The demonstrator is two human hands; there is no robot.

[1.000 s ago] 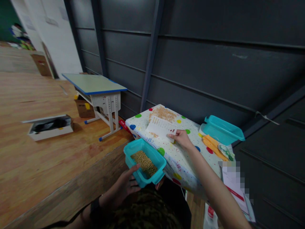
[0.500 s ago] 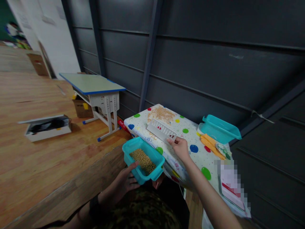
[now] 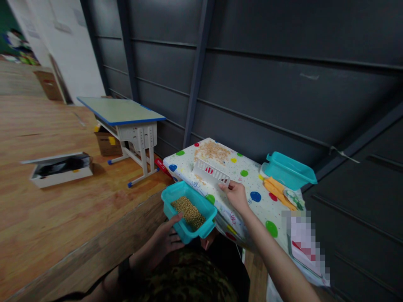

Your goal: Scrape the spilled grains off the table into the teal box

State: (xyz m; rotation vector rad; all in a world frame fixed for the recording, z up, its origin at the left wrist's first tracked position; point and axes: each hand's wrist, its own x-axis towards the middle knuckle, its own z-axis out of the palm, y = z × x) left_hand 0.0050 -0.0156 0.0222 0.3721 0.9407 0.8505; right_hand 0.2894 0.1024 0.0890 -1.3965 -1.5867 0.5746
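My left hand (image 3: 168, 235) grips the near side of a turquoise plastic tub (image 3: 205, 203), thumb over its rim. Round yellowish beans (image 3: 189, 211) cover part of the tub's floor. The tub is held against the near edge of a table with a spotted cloth (image 3: 247, 184). In my right hand (image 3: 235, 195) is the right end of a white slotted plastic strip (image 3: 211, 174), held low over the cloth. Beyond the strip lies a spread of small pale tan pieces (image 3: 213, 151), with a few more near the strip's left end.
At the table's right stand another turquoise tub (image 3: 291, 170), an orange cloth (image 3: 277, 193) and a green-and-white item (image 3: 294, 198). A dark panelled wall (image 3: 267, 92) runs behind. To the left are a school desk (image 3: 121, 110) and an open white box (image 3: 61, 170) on the floor.
The slotted strip has tilted and shifted slightly left and nearer to me, with my right hand moving along. My left hand and the tub stay almost still.
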